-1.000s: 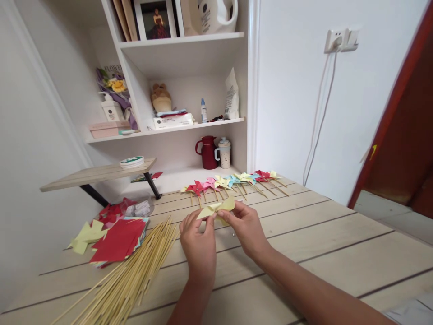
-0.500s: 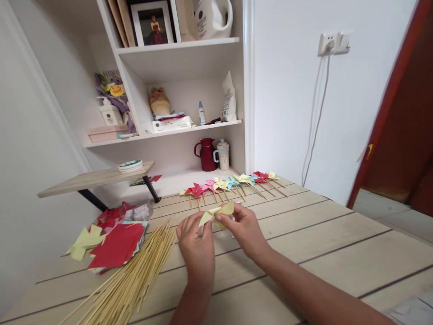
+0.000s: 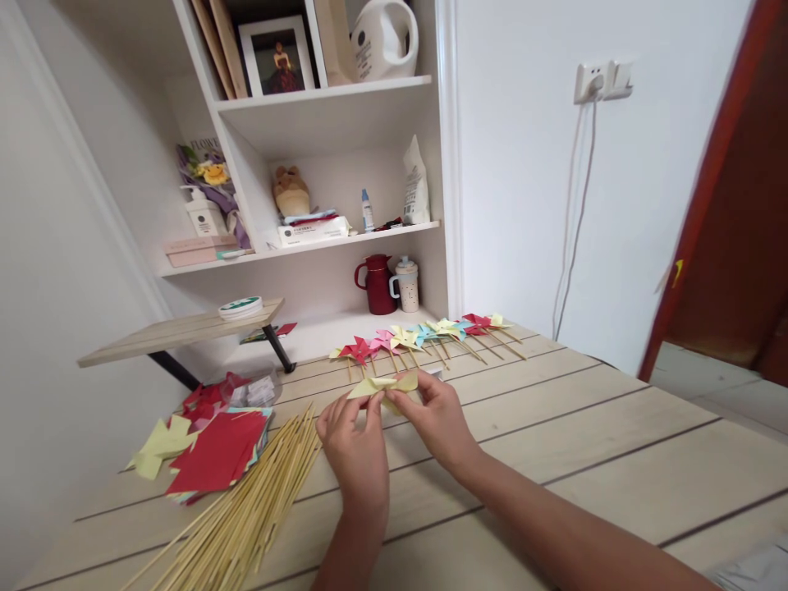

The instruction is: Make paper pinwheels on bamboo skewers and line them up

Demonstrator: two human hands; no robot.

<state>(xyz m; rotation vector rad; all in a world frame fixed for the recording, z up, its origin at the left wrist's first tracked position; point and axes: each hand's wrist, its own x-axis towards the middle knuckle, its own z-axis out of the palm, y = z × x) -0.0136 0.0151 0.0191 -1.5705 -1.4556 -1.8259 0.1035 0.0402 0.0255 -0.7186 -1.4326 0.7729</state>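
Note:
A pale yellow paper pinwheel (image 3: 377, 384) is held between both hands above the middle of the table. My left hand (image 3: 355, 435) pinches it from the left with thumb and fingers. From the right, my right hand (image 3: 438, 414) presses thumb and fingers on the pinwheel near its centre. Its underside and most of the fingertips behind it are hidden. Left of my hands lies a loose bundle of thin wooden sticks (image 3: 258, 492). Beyond them, a row of finished pinwheels on sticks (image 3: 406, 336) in red, pink, yellow and blue lies along the table's far edge.
A stack of red paper sheets (image 3: 218, 451) lies at the left, with a yellow pinwheel shape (image 3: 161, 446) beside it. Behind it stand a clear container of small pieces (image 3: 262, 387) and a small raised shelf (image 3: 178, 332) with a white tape roll (image 3: 240, 307) on top.
The pinwheel is tilted flatter, and both hands have shifted slightly left in view. Both hands keep their hold on it. The camera view has moved a little.

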